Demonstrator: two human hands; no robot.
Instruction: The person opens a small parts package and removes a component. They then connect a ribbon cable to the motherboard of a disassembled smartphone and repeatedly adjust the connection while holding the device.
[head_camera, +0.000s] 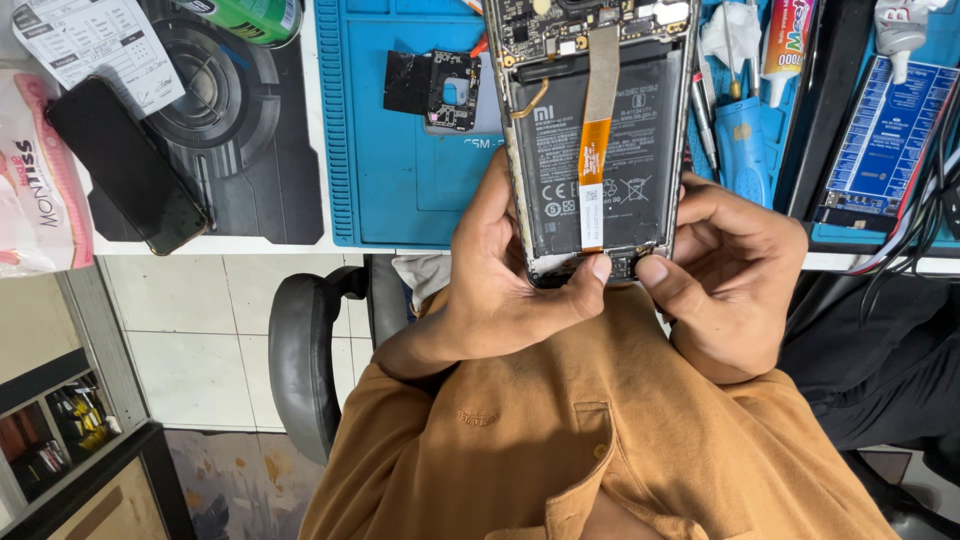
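From the head camera, you are looking down at an opened phone (590, 140) with its back cover off, held up in both of your hands above your chest and the near edge of the worktop (260, 242). Its long axis is running away from you, its bottom end pointing toward your body, and its top end is being cut off by the upper edge of the picture. The dark battery is facing you, with an orange and pale ribbon strip lying lengthwise down it.

Your left hand (500, 290) is curling around the phone's lower left edge, thumb pressing on the bottom end. Your right hand (725, 275) is closing around the lower right edge, its thumb tip meeting the same end. The other fingers are hiding behind the phone.

A blue mat (400, 190) is lying on the worktop behind, carrying a small black part (435, 88). Another dark phone (125, 165) is resting far left. Tools on the right are partly hidden and hard to make out.
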